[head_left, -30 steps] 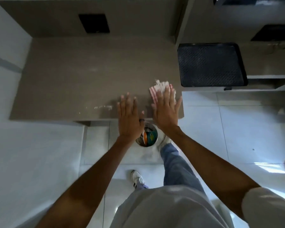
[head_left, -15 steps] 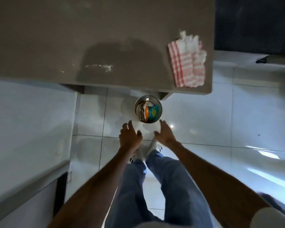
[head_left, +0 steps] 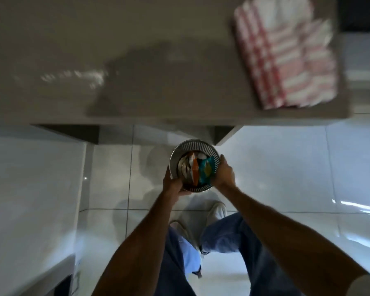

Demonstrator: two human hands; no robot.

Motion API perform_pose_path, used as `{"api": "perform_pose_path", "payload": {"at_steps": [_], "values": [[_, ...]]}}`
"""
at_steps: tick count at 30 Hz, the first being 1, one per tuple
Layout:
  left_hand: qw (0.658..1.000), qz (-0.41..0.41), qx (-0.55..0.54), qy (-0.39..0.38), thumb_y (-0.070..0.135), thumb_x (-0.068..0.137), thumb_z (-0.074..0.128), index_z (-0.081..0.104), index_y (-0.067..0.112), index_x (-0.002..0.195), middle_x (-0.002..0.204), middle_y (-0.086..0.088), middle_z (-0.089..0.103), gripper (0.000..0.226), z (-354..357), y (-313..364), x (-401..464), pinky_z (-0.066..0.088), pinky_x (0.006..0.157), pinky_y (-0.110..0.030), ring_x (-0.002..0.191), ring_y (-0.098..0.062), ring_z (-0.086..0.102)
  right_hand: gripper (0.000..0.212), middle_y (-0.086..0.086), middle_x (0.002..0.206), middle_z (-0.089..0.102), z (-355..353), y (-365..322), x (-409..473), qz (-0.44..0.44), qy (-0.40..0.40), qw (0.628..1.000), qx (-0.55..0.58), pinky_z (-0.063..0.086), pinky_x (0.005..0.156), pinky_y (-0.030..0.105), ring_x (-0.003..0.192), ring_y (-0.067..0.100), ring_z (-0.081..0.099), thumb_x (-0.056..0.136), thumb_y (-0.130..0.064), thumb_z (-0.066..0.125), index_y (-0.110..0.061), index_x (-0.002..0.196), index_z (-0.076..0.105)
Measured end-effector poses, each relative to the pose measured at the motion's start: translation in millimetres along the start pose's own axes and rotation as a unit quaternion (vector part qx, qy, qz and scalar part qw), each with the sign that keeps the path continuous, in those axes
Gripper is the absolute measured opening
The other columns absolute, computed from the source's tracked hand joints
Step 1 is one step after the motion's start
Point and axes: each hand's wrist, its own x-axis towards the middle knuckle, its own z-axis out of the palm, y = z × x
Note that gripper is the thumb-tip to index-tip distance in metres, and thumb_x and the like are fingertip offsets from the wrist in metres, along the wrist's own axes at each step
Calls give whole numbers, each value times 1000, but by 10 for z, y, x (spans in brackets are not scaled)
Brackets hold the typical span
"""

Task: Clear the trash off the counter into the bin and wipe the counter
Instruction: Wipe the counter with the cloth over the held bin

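A: Fingers of both hands are wrapped on the round ribbed metal waste bin [head_left: 194,167]. Left hand [head_left: 173,184] clamps the near-left rim; right hand [head_left: 224,174] closes on the right side, fingers [head_left: 222,160] curled over the edge. Neither hand holds anything else.

B: Bin location?

A: On the white tiled floor [head_left: 276,167], just in front of the person's white shoes [head_left: 217,210], below the front edge of the grey-brown counter [head_left: 137,50]. It already holds trash: an orange wrapper [head_left: 194,170], a teal packet [head_left: 206,170], and something pale I can't identify.

B: Counter state?

A: No loose trash visible on the part in frame. Pale smear or crumb streak [head_left: 77,75] at left, near the front edge. Folded red-and-white checked cloth [head_left: 286,58] sits at the right end, close to the edge. Frame is motion-blurred, so fine detail is unreliable.

B: Step in hand?

A: My read: gripping the bin to lift or reposition it, probably to catch the residue. Whether it's off the floor yet, can't tell.

B: How to do it well?

A: Keep the two-sided grip even and the bin upright so the wrappers stay in. If it goes under the counter lip, set the rim tight below the smear, then sweep towards it with the cloth.
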Motion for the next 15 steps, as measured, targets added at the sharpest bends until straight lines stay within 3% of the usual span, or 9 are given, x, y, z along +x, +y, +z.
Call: {"api": "perform_pose_path", "payload": {"at_steps": [2,3,6,9,11,13,15], "values": [[1000,-7,-9,12,0,92,74,45,34,156,155,-20,52,78,-77,149,-629,54,94,-75,130,-53,59,84,15,166,28,-235,-304,-645,-95,55,993,-42,51,109,50,141,36,46,90,-30,72,-15,158,24],[1000,-10,-24,18,-1,92,74,45,33,155,154,-20,53,77,-114,272,-1005,54,94,-74,130,-53,59,77,11,166,29,-408,-483,-1006,-169,83,980,-64,50,110,50,143,34,44,90,-29,70,-17,155,31],[999,3,-35,18,-8,97,60,45,25,154,150,-24,56,67,-234,667,-2012,54,95,-71,126,-53,62,56,6,158,39,-1014,-955,-1903,-404,150,899,-81,49,110,49,142,29,46,85,-19,69,-20,137,50],[999,19,-32,-1,-16,99,39,46,16,150,149,-28,55,60,-367,966,-2676,49,102,-74,124,-49,61,43,3,160,37,-1656,-1324,-2273,-524,238,817,-31,38,118,45,148,28,40,95,-18,55,-18,137,53],[999,31,-31,14,-16,101,38,43,14,152,152,-29,52,59,-447,1112,-2948,45,107,-74,131,-52,57,47,4,167,28,-2102,-1572,-2215,-490,297,817,-65,23,127,48,157,28,23,101,-20,40,-18,147,48],[998,42,-39,26,-11,103,44,39,16,156,153,-29,51,60,-490,1172,-3084,43,108,-76,136,-56,53,53,9,171,18,-2463,-1740,-1930,-362,319,865,-135,13,129,52,160,32,9,107,-29,30,-17,158,33],[997,41,-59,43,-9,103,47,39,19,157,152,-29,52,61,-532,1229,-3123,43,107,-77,135,-56,53,63,16,171,14,-2656,-1904,-1672,-249,271,912,-183,14,128,57,159,39,9,109,-45,22,-12,163,20]]}}
